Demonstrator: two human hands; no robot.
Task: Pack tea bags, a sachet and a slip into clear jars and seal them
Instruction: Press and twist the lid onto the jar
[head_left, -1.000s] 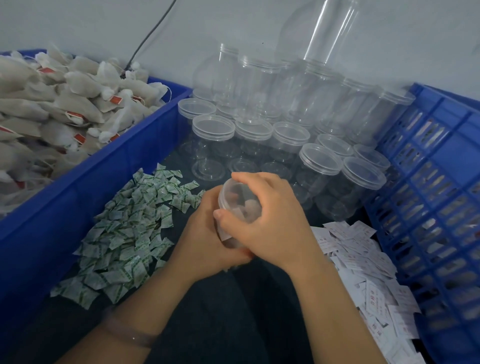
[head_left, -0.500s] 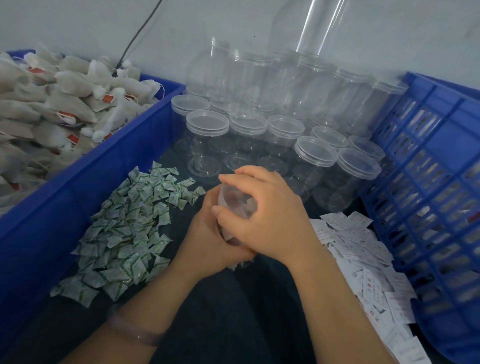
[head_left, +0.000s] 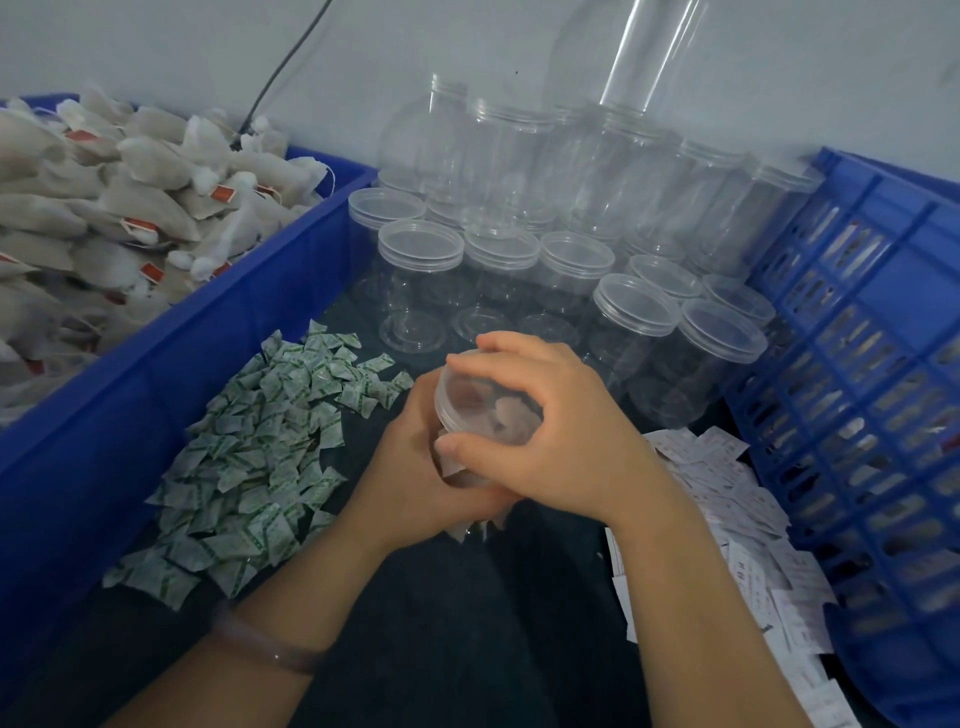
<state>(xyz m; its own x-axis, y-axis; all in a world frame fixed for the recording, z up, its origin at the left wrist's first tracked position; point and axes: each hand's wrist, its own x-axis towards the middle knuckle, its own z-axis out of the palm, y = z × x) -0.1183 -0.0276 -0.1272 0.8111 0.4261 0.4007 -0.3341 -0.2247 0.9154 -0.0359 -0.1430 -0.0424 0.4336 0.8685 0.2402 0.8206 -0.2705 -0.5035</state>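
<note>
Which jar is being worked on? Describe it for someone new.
Between the blue bin and blue crate, empty clear jars stand stacked at the back. Just in front, the left hand and right hand grip one tilted jar. It alone is held and has whitish contents.

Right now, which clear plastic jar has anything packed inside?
The clear lidded jar gripped in the left hand and right hand; pale contents show through it. The standing jars behind look empty.

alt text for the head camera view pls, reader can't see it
Two hands hold a filled clear jar: the left hand grips its body, the right hand curls round its lid. Green sachets lie left, white slips right, empty lidded jars behind, and a blue bin of tea bags far left.
</note>
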